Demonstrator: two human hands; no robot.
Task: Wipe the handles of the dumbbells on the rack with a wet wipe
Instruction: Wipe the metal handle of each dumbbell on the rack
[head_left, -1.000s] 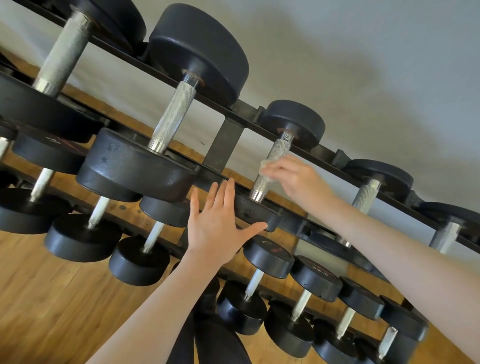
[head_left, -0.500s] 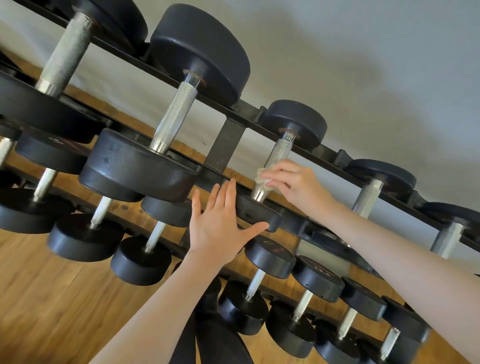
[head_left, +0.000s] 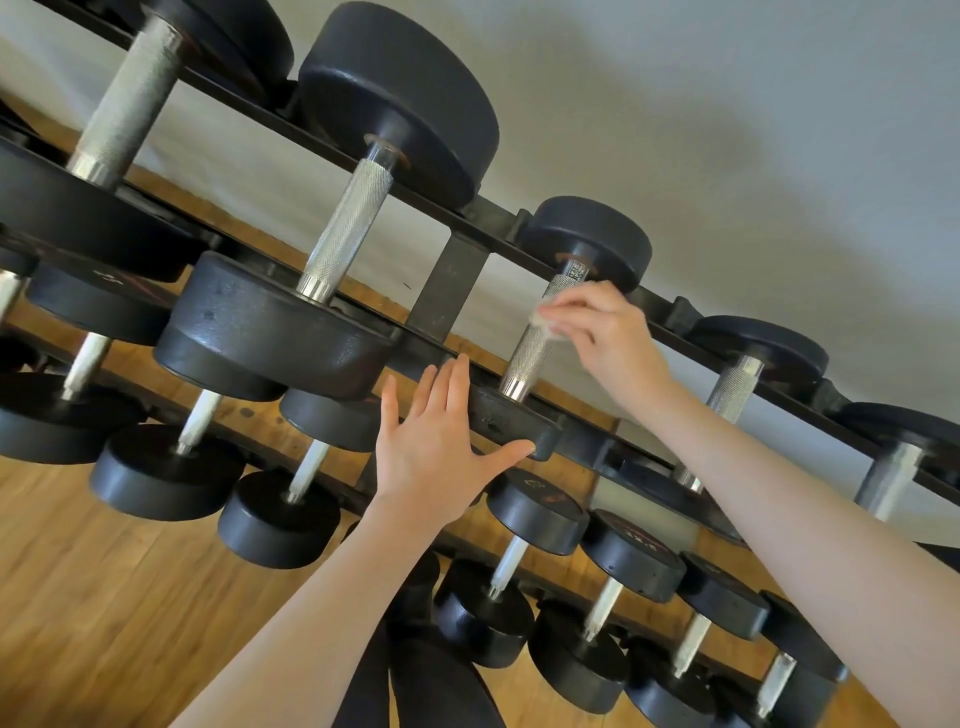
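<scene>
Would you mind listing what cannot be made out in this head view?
- Wet wipe: mostly hidden under the right hand; only a corner shows.
- Small code label on the handle: too small to read.
- Numbers on lower dumbbell heads: blurred.
- Rack: cut off by both side edges.

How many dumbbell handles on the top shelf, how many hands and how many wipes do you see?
Top-shelf handles: 5
Hands, left hand and right hand: 2
Wipe: 1
Total: 8
</scene>
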